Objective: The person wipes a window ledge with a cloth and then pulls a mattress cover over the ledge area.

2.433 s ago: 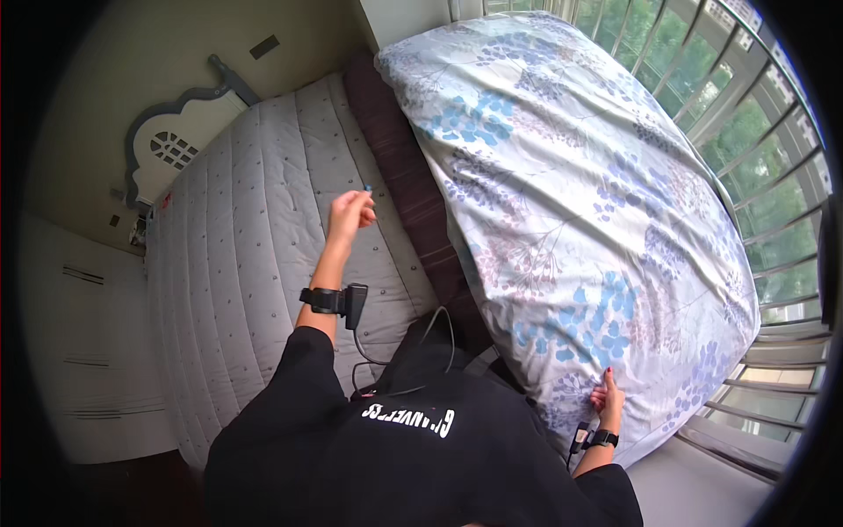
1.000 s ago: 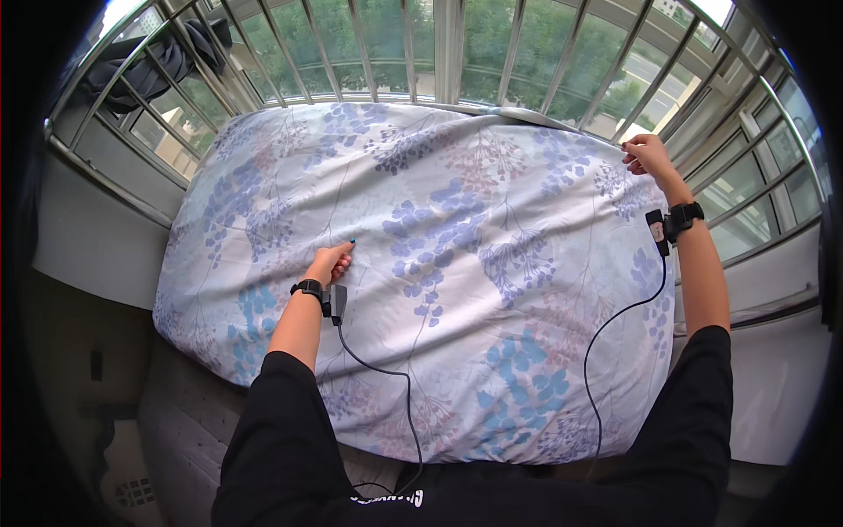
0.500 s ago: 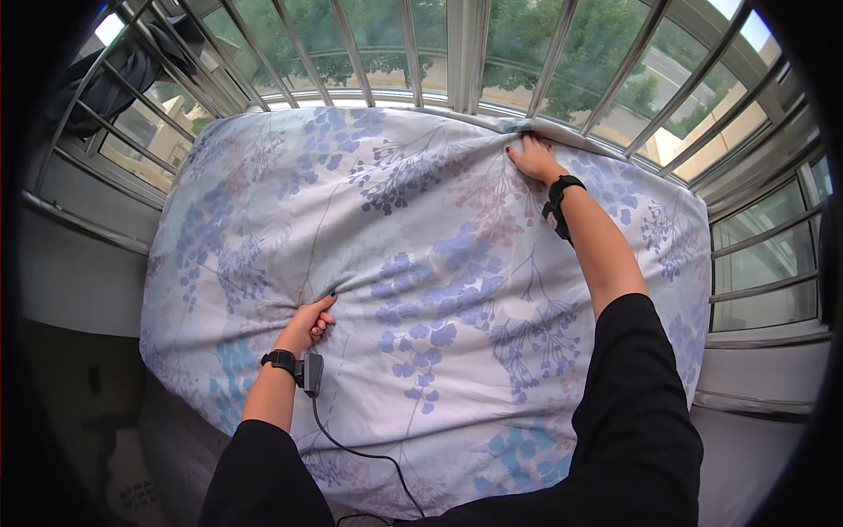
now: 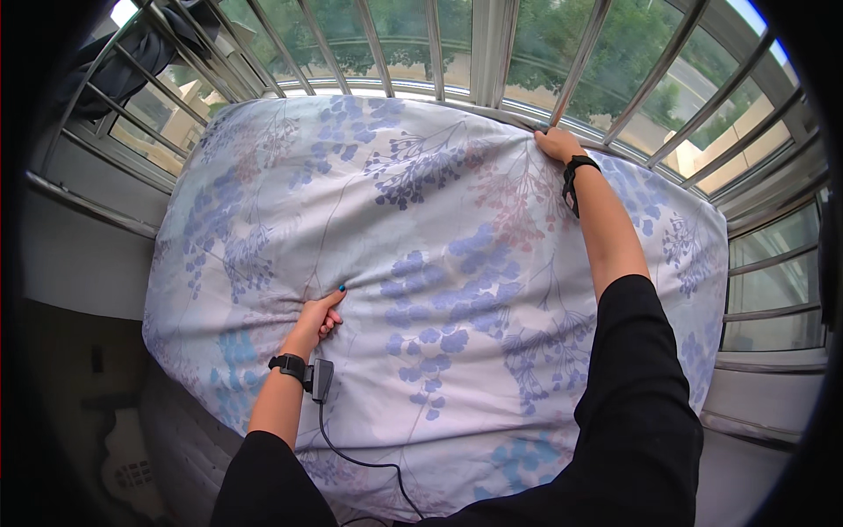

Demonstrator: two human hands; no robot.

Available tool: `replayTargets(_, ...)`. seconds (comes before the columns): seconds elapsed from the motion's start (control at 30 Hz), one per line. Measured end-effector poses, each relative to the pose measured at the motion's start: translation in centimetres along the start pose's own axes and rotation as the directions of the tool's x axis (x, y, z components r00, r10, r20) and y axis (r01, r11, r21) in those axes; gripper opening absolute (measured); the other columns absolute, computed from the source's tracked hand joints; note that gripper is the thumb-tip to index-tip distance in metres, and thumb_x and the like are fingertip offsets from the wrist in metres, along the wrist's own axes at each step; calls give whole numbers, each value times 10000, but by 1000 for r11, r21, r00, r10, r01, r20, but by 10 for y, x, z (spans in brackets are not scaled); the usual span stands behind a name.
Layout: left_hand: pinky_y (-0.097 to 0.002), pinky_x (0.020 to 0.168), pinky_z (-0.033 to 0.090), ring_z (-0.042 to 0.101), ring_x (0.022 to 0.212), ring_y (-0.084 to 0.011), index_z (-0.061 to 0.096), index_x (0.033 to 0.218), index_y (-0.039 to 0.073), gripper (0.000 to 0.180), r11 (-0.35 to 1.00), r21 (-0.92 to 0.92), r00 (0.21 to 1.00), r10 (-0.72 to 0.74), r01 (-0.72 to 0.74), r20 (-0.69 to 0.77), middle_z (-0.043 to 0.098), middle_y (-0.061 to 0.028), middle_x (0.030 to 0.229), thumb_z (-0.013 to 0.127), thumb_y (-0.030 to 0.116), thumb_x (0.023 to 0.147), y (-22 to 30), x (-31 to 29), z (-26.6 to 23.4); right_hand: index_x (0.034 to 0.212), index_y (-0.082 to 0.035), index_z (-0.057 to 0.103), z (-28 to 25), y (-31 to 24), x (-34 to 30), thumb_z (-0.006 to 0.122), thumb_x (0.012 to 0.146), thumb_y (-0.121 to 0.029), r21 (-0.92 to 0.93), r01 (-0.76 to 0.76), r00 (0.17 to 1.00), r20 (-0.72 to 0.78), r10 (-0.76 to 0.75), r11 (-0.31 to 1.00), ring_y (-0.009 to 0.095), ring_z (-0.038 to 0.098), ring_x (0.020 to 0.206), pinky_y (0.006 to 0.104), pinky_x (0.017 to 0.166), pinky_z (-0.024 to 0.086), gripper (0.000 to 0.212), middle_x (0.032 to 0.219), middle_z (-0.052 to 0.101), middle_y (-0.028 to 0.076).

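A white bed sheet (image 4: pixel 369 237) printed with blue, purple and pink leafy sprays covers a thick mattress. My left hand (image 4: pixel 320 318) is closed in a fist and presses into the sheet left of the middle, its thumb stretched out along the cloth. Creases fan out around that fist. At the far edge, right of centre, my right hand (image 4: pixel 559 145) curls over the sheet's border and grips it, its fingertips hidden between the mattress and the window side. A taut fold runs leftward along the border from there.
Metal window bars (image 4: pixel 435 53) rise along the far side and curve round both ends. Dark cloth (image 4: pixel 118 75) hangs at the far left. A black cable (image 4: pixel 360 454) runs from the device (image 4: pixel 320 379) on my left wrist. A grey quilted side (image 4: pixel 180 439) shows beneath the sheet.
My right hand has moved a little farther toward the far edge and closed over the sheet's border, where its fingers lay spread before. My left fist stays pressed on the same spot.
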State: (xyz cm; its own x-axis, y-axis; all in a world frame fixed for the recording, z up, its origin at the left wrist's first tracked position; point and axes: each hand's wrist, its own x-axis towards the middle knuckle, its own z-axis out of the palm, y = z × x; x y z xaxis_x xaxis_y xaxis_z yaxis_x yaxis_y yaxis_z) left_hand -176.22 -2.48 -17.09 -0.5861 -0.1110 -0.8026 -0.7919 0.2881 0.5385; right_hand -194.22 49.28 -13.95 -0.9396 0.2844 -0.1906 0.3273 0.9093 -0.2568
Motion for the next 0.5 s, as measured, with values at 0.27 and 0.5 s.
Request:
replayTargets(0.27,-214,282,196,292,275,-74,480,454,67,484,1000,-10,999,-18,18,27,381,12,363,639,469,672,0,-1,-2,1014,44,543,-34,-6,-19,345,744,-473,169,35,985,161,-62,985,348,513,961,365,836,370,615,1060,523,234)
replayTargets(0.5,-206,290,207,304,277,-75,471,447,60,494,1000,0,1000,-2,2,9,391,8,367,644,467,669,3,-9,2,1119,-37,508,-51,-12,-39,483,710,-590,442,-276,899,432,68,853,231,521,937,313,805,381,688,1107,505,157)
